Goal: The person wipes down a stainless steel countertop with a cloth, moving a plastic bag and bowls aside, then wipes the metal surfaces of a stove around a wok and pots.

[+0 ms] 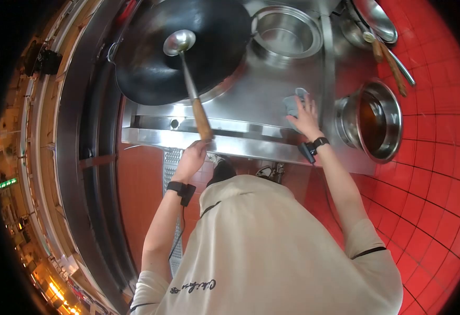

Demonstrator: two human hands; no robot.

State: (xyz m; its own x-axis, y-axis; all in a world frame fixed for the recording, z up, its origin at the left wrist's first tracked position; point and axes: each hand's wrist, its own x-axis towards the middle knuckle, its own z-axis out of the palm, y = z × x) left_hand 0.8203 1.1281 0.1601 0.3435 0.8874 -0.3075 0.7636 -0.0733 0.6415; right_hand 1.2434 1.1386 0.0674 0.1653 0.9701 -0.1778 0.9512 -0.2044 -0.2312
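Note:
A large black wok [140, 68] sits at the upper left, with a steel ladle [189, 79] lying across it, its bowl inside. The ladle's wooden handle reaches over the near rim. Closed at the end of that handle is my left hand [190, 160]. To the right, my right hand [306, 119] rests with fingers spread on a small grey cloth [292, 105], which lies on the steel counter [261, 94]. Each wrist wears a black strap with a small device.
An empty round steel pot [286, 35] is set in the counter behind. At the right stands a steel bowl of brown liquid [373, 123]. Steel pans with wooden handles [393, 63] lie at the upper right, beside a red tiled surface [429, 142].

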